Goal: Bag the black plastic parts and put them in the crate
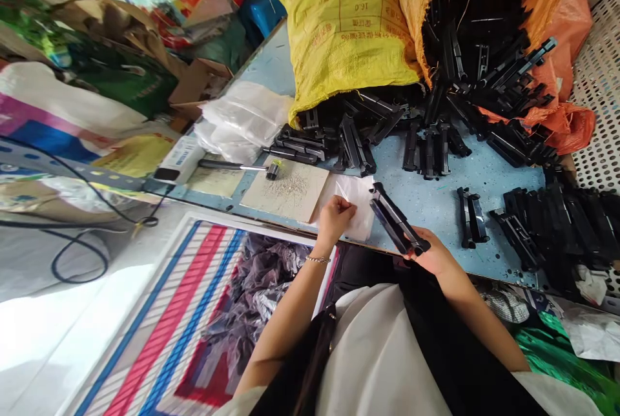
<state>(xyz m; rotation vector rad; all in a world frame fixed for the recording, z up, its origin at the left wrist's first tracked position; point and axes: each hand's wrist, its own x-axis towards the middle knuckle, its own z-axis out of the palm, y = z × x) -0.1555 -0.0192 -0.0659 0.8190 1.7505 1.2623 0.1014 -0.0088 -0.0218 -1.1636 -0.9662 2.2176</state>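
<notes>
"Where is the black part (400,216)?"

"In the right hand (434,251), over the front edge of the worktop (421,199), slanting away and to the left. That grip is closed around the near end only, which is probably why the far end stands free and easy to see."

"And the left hand (337,217)?"

"Its fingertips are drawn together over a sheet of thin, whitish film (362,217). Whether they pinch anything, I can't tell. The hands sit near each other, presumably so little reach is needed between them."

"What is the part like?"

"Long and narrow, with parallel rails, knobbly ends and a slight gloss. Plastic or coated metal, I can't say which."

"What lies left of the film?"

"A flat tan cardboard sheet (310,209), strewn with fine, shiny bits (290,188), perhaps metal. Its pale face likely makes such tiny pieces easier to spot. A tool (249,167) with a slim shaft rests its dark head there."

"Farther out?"

"Similar black pieces (429,151) lie loose beyond, and a dense pile (562,222) sits at the right. A yellow woven sack (349,22), printed and creased, and a frayed orange sack (569,125) open toward the person, presumably so their contents spill within reach."
</notes>
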